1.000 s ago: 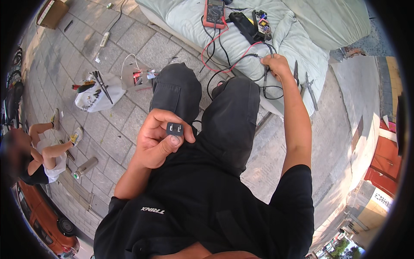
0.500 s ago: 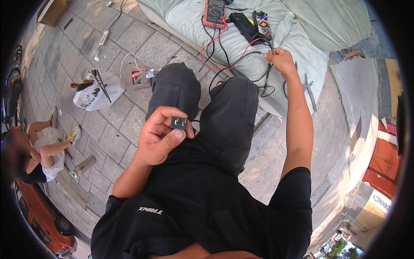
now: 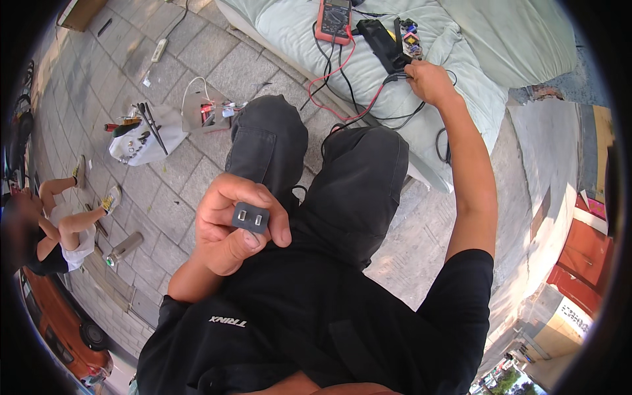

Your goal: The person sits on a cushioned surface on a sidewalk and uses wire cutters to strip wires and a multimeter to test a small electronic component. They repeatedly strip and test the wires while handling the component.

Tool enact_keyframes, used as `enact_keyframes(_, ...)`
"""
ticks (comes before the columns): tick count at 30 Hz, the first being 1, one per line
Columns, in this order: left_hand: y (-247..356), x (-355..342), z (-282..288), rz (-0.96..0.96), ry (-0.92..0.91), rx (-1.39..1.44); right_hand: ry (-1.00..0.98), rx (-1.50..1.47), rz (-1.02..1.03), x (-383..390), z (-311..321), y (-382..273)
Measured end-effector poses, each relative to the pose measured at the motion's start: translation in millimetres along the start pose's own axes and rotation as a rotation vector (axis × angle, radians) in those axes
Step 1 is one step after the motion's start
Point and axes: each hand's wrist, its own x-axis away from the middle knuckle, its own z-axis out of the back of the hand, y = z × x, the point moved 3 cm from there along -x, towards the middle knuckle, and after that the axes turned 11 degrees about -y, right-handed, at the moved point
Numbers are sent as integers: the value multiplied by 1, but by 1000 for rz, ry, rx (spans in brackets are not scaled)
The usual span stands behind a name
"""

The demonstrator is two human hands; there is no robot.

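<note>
My left hand [image 3: 227, 227] is closed round a black two-pin plug [image 3: 251, 218], its flat metal pins facing up toward me. Over the padded cover, my right hand [image 3: 431, 82] has its fingertips pinched on a black cable [image 3: 394, 78], right beside the end of an opened black case [image 3: 382, 45]. Its fingers partly hide the grip. A small circuit board with colourful parts [image 3: 411, 39] lies against the case. To its left rests a red-and-black multimeter [image 3: 334, 21], with a red test lead [image 3: 316, 97] and black leads running from it.
Pale green padded cover [image 3: 474, 105] spreads under the electronics. Left on the paving are a white bag with tools [image 3: 148, 138], a clear bag with red items [image 3: 207, 113], a power strip [image 3: 159, 50] and a metal flask [image 3: 125, 249]. Another person [image 3: 56, 230] sits far left.
The plug in my left hand has come nearer to me and slightly left. My right hand has moved up and slightly left to the black case's end.
</note>
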Motion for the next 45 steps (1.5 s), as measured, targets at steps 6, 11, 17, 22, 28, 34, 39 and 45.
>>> enact_keyframes(6,0,-19,-1,47,1,-140,52,-361,-87,25,5,-7)
enact_keyframes(11,-36,-14,0,225,24,-153,-33,-749,-180,24,45,-16)
enact_keyframes(17,-55,-18,1,281,1,-213,184,-1727,40,8,81,-81)
enact_keyframes(22,-64,-9,6,180,126,-290,176,-2281,642,48,109,-170)
enact_keyframes(28,-63,8,37,172,167,-307,291,-2666,711,93,57,-267)
enact_keyframes(34,-58,10,50,103,250,-289,171,-2713,856,73,30,-267)
enact_keyframes(39,-63,2,63,103,254,-233,359,-2549,770,78,14,-259)
enact_keyframes(45,-66,2,62,95,301,-243,420,-2302,581,76,22,-270)
